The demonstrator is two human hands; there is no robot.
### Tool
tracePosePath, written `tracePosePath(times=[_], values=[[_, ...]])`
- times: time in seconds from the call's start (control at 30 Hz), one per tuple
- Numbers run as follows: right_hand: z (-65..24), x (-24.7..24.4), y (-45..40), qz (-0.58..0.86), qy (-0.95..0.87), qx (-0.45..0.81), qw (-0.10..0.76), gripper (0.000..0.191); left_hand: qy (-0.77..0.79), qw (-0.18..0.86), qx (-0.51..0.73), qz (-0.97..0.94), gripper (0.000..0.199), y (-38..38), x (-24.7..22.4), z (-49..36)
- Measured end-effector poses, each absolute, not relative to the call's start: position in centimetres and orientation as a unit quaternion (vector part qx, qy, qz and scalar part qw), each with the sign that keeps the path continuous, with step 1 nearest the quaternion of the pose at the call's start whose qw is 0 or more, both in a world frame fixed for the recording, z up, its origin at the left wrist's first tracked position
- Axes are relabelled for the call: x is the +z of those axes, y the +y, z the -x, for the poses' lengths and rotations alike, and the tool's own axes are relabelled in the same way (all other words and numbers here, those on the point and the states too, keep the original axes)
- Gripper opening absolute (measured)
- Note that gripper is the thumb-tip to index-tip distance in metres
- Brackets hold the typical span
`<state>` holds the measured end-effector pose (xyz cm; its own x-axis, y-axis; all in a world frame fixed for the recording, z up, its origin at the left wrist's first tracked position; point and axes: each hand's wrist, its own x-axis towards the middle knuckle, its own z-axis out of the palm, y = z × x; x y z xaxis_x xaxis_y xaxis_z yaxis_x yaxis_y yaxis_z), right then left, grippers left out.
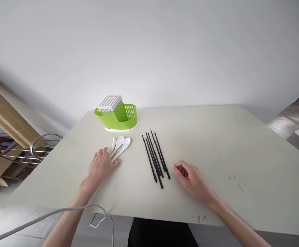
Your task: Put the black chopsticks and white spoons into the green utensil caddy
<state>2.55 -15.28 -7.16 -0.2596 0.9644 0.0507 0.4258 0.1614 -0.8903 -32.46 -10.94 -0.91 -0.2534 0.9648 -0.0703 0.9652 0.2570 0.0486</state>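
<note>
My left hand [101,168] lies over the handle ends of three white spoons [125,145]. Its thumb stretches out to the right of the handles and the fingers reach to their left; the handle ends are hidden beneath. The spoons fan out with their bowls away from me. Right of them, several black chopsticks [154,159] lie loosely side by side, slanting toward me. Just beside their near ends, my right hand [190,176] rests on the table with curled fingers, and nothing shows in it.
At the table's [216,133] back left stands a green cutlery basket [110,118] with a white slotted top and white base. A grey cable [61,210] crosses the front left edge. A wire rack [28,157] and cardboard box [2,168] stand left, and a wall rises behind.
</note>
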Motion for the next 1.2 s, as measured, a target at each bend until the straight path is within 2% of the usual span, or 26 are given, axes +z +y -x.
tracePosePath(times=[0.17, 0.27, 0.37, 0.57, 0.77, 0.83, 0.87, 1.0, 1.2], values=[[-2.5, -7.1, -15.3, 0.508, -0.686, 0.400, 0.333, 0.037, 0.777, 0.053, -0.131, -0.614, 0.039, -9.4, 0.5, 32.3], [-2.5, -7.0, -15.3, 0.504, -0.690, 0.397, 0.334, 0.037, 0.759, 0.049, -0.155, -0.630, 0.028, -9.1, 0.4, 31.9], [-2.4, -7.0, -15.2, 0.503, -0.691, 0.396, 0.335, 0.036, 0.745, 0.042, -0.146, -0.650, 0.027, -9.3, -0.1, 31.7], [-2.6, -7.1, -15.1, 0.486, -0.690, 0.408, 0.347, 0.035, 0.737, 0.055, -0.038, -0.673, 0.021, -10.5, -1.2, 31.1], [0.0, -4.1, -15.4, 0.473, -0.610, 0.479, 0.418, 0.035, 0.643, 0.168, 0.156, -0.731, 0.015, -11.4, 0.0, 23.6], [1.4, -2.5, -14.8, 0.469, -0.539, 0.522, 0.465, 0.063, 0.615, 0.207, 0.175, -0.741, 0.016, -11.5, 0.3, 19.9], [2.1, -1.9, -14.4, 0.465, -0.506, 0.553, 0.471, 0.068, 0.588, 0.224, 0.176, -0.757, 0.018, -11.6, 0.4, 18.1], [2.8, -0.5, -12.9, 0.474, -0.400, 0.595, 0.510, 0.051, 0.523, 0.212, 0.157, -0.811, 0.029, -12.7, 0.2, 13.5], [-0.8, -1.8, -11.6, 0.494, -0.397, 0.591, 0.499, 0.056, 0.393, 0.250, 0.251, -0.849, 0.038, -13.7, -1.2, 14.6]])
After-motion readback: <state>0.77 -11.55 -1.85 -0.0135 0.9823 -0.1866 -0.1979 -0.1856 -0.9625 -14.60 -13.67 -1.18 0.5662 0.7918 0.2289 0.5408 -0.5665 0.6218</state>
